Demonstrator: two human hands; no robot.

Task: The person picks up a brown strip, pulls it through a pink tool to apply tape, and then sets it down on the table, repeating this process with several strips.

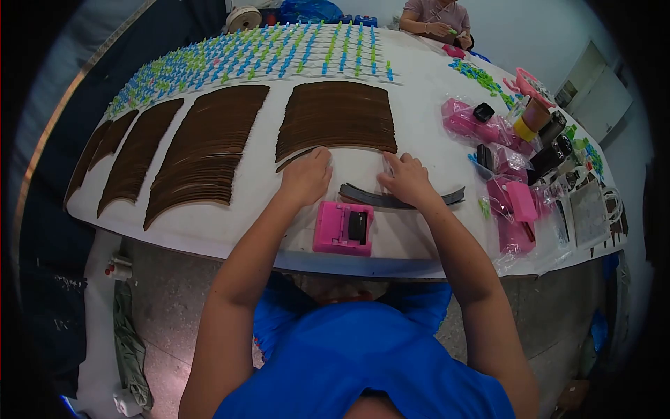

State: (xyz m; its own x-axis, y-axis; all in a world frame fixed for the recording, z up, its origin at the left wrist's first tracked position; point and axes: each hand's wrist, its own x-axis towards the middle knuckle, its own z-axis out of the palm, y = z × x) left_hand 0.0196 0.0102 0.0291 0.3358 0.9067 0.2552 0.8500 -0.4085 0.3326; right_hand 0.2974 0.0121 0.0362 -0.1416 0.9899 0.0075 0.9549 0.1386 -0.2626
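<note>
My left hand (308, 176) is closed at the front left corner of a stack of curved brown strips (336, 115). A single brown strip (292, 160) pokes out to the left from under its fingers. My right hand (407, 179) is at the stack's front right corner, its fingers curled; whatever they pinch is too small to make out. Just below the right hand lie curved dark grey strips (380, 199), partly behind the wrist. A pink device with a black block (343, 228) sits near the table's front edge between my forearms.
More brown strip stacks (206, 143) fan out on the left of the white table (269, 227). Rows of blue and green clips (279, 52) line the back. Pink boxes, bags and tape rolls (536, 115) crowd the right. Another person (440, 21) sits at the far side.
</note>
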